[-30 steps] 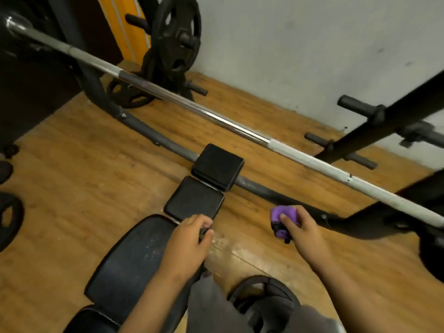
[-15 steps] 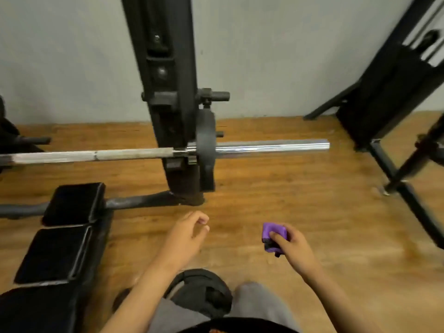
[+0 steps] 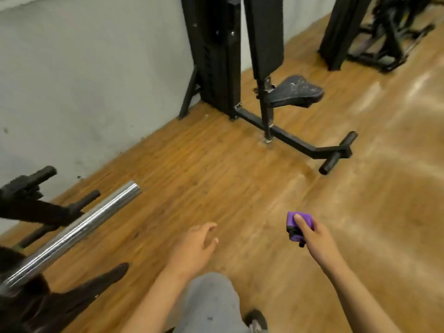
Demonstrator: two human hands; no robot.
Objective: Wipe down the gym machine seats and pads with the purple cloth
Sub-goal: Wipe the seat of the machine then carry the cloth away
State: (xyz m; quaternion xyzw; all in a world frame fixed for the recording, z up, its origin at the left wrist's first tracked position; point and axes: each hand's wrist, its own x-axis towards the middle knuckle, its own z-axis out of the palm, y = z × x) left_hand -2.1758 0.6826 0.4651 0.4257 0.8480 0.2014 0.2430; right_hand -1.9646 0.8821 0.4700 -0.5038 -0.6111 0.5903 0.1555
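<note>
My right hand (image 3: 312,236) is shut on the bunched purple cloth (image 3: 296,223), held over the wooden floor at lower right. To its left my left hand (image 3: 195,246) hangs empty with loosely curled fingers apart. Ahead, against the grey wall, stands a black gym machine with a scuffed black seat (image 3: 296,91) and a tall upright back pad (image 3: 263,32) above it. Both hands are well short of that seat.
The chrome end of a barbell (image 3: 96,217) juts in from the lower left beside black rack pegs (image 3: 40,175). The machine's floor frame ends in a black crossbar (image 3: 338,153). More black equipment (image 3: 384,32) stands at the top right. My grey trouser leg and shoe show below.
My view has swung right, away from the bench and barbell rack to a seated machine by the wall. My left hand left the bench; the cloth stays in my right hand.
</note>
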